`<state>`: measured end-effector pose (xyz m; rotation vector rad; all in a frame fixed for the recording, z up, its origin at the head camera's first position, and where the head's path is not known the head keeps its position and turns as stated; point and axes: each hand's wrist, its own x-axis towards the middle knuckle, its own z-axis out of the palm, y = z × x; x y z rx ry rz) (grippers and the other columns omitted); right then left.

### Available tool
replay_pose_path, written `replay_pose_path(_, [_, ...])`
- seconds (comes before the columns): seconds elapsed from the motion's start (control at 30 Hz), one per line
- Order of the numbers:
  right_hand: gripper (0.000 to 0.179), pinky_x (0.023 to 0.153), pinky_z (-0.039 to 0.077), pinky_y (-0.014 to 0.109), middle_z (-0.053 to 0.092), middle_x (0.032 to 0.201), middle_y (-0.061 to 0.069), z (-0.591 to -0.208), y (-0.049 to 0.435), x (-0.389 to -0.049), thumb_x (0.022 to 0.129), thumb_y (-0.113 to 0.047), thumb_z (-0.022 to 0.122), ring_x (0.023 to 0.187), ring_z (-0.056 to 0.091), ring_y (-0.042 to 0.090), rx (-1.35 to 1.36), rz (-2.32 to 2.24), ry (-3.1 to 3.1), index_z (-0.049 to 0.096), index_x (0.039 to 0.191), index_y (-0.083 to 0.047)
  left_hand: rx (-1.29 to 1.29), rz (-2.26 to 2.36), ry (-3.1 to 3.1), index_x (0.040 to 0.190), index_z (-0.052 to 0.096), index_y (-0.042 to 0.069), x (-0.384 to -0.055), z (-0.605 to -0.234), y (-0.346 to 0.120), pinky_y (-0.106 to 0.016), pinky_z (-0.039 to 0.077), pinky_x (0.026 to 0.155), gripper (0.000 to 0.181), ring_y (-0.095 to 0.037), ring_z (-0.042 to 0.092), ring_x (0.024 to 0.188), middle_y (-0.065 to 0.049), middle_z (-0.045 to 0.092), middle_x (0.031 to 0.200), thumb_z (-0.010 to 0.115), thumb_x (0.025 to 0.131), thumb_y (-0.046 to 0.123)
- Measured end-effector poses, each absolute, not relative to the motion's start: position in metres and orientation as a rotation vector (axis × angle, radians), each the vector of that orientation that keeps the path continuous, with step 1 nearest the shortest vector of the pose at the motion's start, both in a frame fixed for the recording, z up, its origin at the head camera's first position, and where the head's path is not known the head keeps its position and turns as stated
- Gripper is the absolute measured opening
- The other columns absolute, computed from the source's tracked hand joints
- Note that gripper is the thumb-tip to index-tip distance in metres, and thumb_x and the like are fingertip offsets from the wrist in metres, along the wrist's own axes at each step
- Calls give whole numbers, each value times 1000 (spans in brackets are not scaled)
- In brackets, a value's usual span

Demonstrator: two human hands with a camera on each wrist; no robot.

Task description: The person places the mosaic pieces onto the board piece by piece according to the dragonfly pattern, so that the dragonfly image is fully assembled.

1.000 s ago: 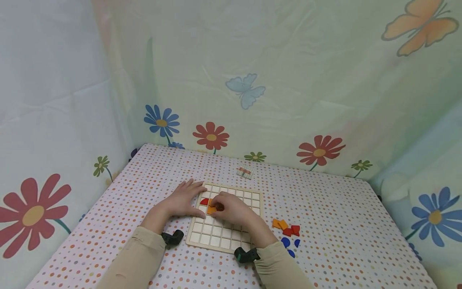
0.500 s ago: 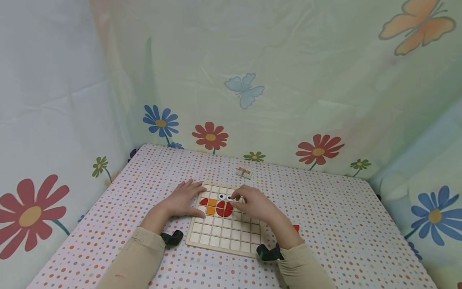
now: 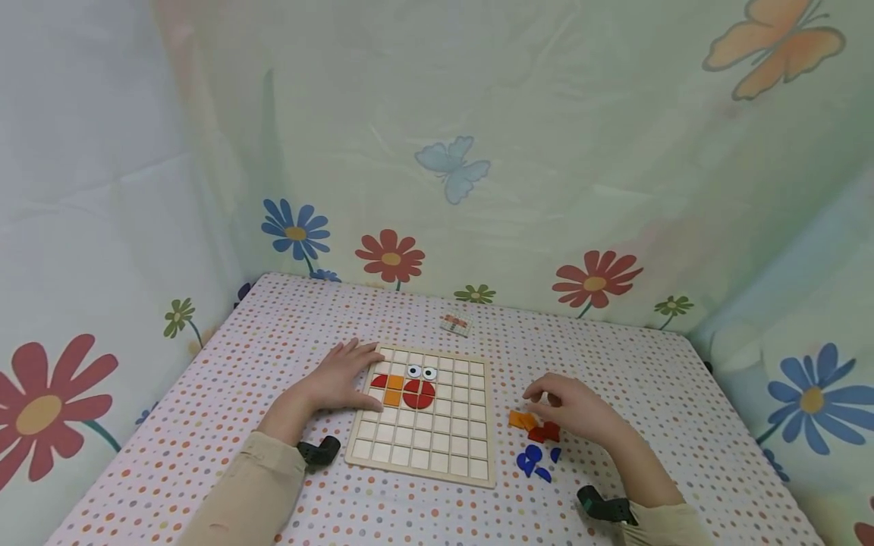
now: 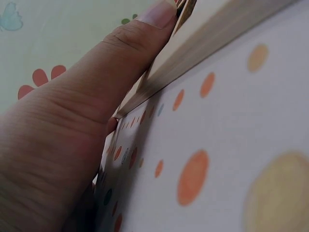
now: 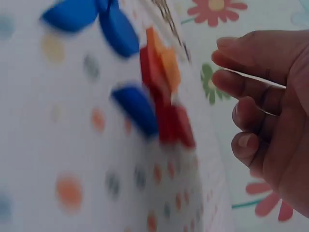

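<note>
A wooden grid board lies on the dotted tabletop. Set in its squares are a red quarter-round piece, orange tiles, a red disc made of quarters and two eye tiles. My left hand rests along the board's left edge with fingers extended; its thumb lies over the wooden rim. Off to the right, my right hand hovers by loose orange pieces and red pieces. Its fingers are loosely bent, with nothing seen between them.
Several blue rounded pieces lie in front of the red ones. A small card with a printed grid pattern lies behind the board. Black wrist cameras sit on both forearms. A flowered curtain hangs behind the table.
My right hand has moved from the orange tiles to the eye tiles, then right, off the board to the loose pieces. My left hand stays at the board's edge.
</note>
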<state>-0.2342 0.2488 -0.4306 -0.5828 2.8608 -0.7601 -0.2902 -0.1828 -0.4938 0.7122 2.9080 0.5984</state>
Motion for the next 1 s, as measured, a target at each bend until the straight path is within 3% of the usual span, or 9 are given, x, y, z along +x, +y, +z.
replay_pose_path(0.33, [28, 61, 43, 25, 61, 107, -1, -455, 299, -229, 88, -32, 74, 76, 48, 9, -617, -884, 2634, 67, 114, -24, 710, 589, 2907, 148, 45, 25, -290, -494, -182, -56, 7, 126, 99, -35, 11, 154, -2, 28, 163, 71, 67, 77])
replay_pose_path(0.47, [33, 61, 43, 24, 60, 104, -1, -461, 301, -230, 85, -36, 77, 76, 48, 9, -616, -908, 2614, 66, 114, -24, 705, 595, 2902, 148, 45, 24, -290, -494, -182, -56, 7, 126, 99, -35, 10, 154, -2, 28, 163, 72, 67, 76])
replay_pose_path(0.63, [25, 61, 42, 23, 60, 99, -2, -462, 299, -230, 88, -35, 74, 76, 48, 7, -613, -877, 2653, 67, 110, -25, 695, 595, 2901, 147, 45, 25, -290, -494, -182, -55, 7, 126, 99, -34, 10, 154, -2, 28, 163, 73, 67, 76])
replay_pose_path(0.77, [16, 72, 48, 22, 64, 103, -9, -464, 297, -231, 94, -38, 67, 86, 54, 4, -582, -809, 2749, 69, 108, -30, 699, 604, 2900, 147, 46, 24, -289, -493, -182, -55, 7, 126, 98, -35, 11, 154, -2, 28, 163, 73, 68, 75])
replay_pose_path(0.9, [16, 85, 53, 33, 67, 108, -11, -467, 297, -231, 99, -36, 59, 99, 59, 9, -503, -798, 2856, 71, 109, -31, 709, 617, 2899, 147, 46, 23, -289, -491, -182, -56, 8, 126, 98, -36, 11, 154, -3, 29, 163, 74, 68, 74])
replay_pose_path(1.0, [20, 86, 52, 38, 66, 112, -7, -468, 295, -232, 101, -35, 56, 102, 59, 14, -430, -810, 2903, 70, 114, -28, 712, 612, 2899, 147, 45, 24, -288, -490, -182, -56, 8, 126, 98, -36, 11, 154, -3, 28, 163, 73, 68, 75])
